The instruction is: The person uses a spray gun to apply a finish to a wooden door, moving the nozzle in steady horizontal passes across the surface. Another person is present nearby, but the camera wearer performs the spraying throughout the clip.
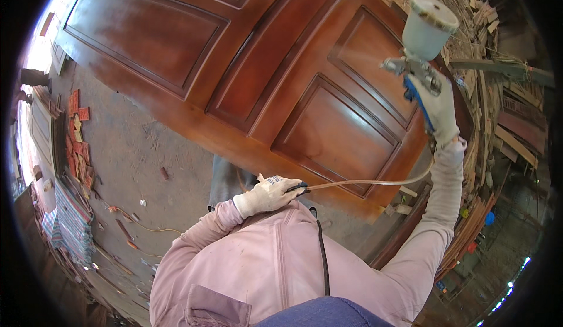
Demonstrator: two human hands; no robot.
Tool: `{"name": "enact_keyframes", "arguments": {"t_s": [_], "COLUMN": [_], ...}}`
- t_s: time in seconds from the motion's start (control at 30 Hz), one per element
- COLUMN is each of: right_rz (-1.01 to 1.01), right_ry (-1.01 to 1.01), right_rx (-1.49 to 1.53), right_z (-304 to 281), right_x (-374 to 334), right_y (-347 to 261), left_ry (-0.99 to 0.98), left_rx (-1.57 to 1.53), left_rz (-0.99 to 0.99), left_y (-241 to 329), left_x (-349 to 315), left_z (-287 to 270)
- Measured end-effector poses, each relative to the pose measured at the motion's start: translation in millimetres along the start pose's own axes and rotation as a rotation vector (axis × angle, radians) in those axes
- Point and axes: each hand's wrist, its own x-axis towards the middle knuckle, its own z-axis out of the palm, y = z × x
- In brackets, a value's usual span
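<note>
My right hand (435, 105), in a white and blue work glove, grips a spray gun (415, 72) by its handle. A whitish paint cup (430, 27) sits on top of the gun. Faint mist shows left of the nozzle, over a large reddish-brown panelled wooden door (258, 129) with a glossy surface. A clear hose (375, 182) runs from below the gun to my left hand (271, 194), also gloved. That hand is closed around the hose close to my body, apart from the door.
Scrap wood (516, 142) lies piled along the right side. On the concrete floor (132, 130) at the left are red and yellow packets (77, 136) and a striped woven sack (73, 215). A thin orange hose (138, 220) crosses the floor there.
</note>
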Motion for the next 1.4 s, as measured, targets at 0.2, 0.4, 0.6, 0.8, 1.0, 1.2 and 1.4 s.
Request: {"name": "enact_keyframes", "arguments": {"t_s": [0.2, 0.4, 0.6, 0.8, 1.0, 1.2, 1.4], "right_rz": [-0.264, -0.382, -0.127, -0.010, 0.085, -0.364, -0.151], "right_ry": [0.334, 0.406, 0.069, -0.254, -0.048, 0.015, -0.436], "right_rx": [-0.322, -0.440, -0.176, 0.010, -0.066, -0.266, -0.298], "right_z": [-25.0, -25.5, -17.9, -21.2, -25.9, -13.0, 8.0], "right_x": [83.1, 85.1, -15.6, -103.3, -94.7, -84.4, -147.7], "right_y": [23.6, 22.3, 5.8, -15.8, -7.6, 4.2, -16.6], "left_ry": [0.076, 0.087, 0.108, 0.017, 0.114, 0.287, 0.167], "left_rx": [-0.149, -0.168, -0.054, -0.083, 0.049, -0.037, -0.057], "left_rz": [-0.153, -0.168, -0.049, 0.068, 0.125, -0.021, -0.069], "left_y": [18.9, 32.9, 27.8, 53.5, 57.2, 58.1, 58.3], "left_x": [9.9, 19.4, 19.2, 24.8, 15.2, -3.8, -14.0], "left_z": [-4.2, -11.3, 9.2, -0.8, 20.2, 43.9, 55.8]}}
